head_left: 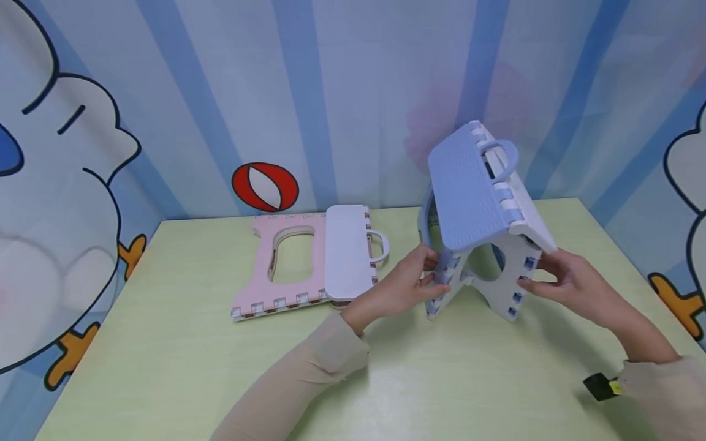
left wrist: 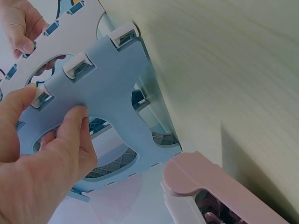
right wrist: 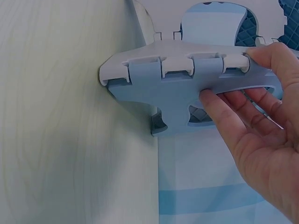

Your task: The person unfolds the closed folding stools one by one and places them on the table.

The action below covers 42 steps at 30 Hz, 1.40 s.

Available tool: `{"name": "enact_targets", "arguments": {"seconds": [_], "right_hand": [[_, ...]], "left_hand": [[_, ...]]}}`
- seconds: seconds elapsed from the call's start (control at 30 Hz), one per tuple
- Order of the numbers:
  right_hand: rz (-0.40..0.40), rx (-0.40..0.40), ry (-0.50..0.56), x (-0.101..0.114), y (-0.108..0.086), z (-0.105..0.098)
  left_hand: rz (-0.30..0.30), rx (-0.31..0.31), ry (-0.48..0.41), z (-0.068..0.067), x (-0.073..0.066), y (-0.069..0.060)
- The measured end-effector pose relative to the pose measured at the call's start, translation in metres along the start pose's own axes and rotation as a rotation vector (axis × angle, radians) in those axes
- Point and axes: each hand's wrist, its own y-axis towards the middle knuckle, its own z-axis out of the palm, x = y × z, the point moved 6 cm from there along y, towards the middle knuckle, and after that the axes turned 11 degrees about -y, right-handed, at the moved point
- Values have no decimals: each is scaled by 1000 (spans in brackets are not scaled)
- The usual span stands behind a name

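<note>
A blue and white folding step stool (head_left: 469, 196) stands partly unfolded on the table, its two top halves sloping like a roof and its legs below. A blue loop handle (head_left: 510, 160) sticks up at the ridge. My left hand (head_left: 405, 280) pinches the edge of the left leg panel (left wrist: 110, 77), thumb on one side and fingers at the cutout. On the other side, my right hand (head_left: 576, 288) grips the right leg panel (right wrist: 175, 91) along its hinged edge. The underside of the top is mostly hidden in the head view.
Left of the blue stool, a pink and white folding stool (head_left: 292, 291) lies folded flat, with its loop handle (head_left: 385, 246) facing right. Both sit on a pale green table (head_left: 209, 380). A striped cartoon backdrop (head_left: 353, 92) rises directly behind the table.
</note>
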Motion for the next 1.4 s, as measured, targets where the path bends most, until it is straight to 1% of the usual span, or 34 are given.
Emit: {"name": "enact_targets", "arguments": {"seconds": [0.2, 0.37, 0.63, 0.9, 1.4], "right_hand": [[20, 1, -23, -1, -1, -2], [13, 11, -34, -1, -2, -5], [20, 11, -44, -3, -3, -8], [35, 28, -40, -5, -5, -8], [34, 36, -18, -7, -7, -11]], "left_hand": [[7, 1, -6, 1, -2, -1], [18, -2, 7, 1, -4, -1], [6, -5, -1, 1, -4, 0], [-8, 4, -8, 1, 0, -1], [3, 11, -5, 1, 0, -2]]}}
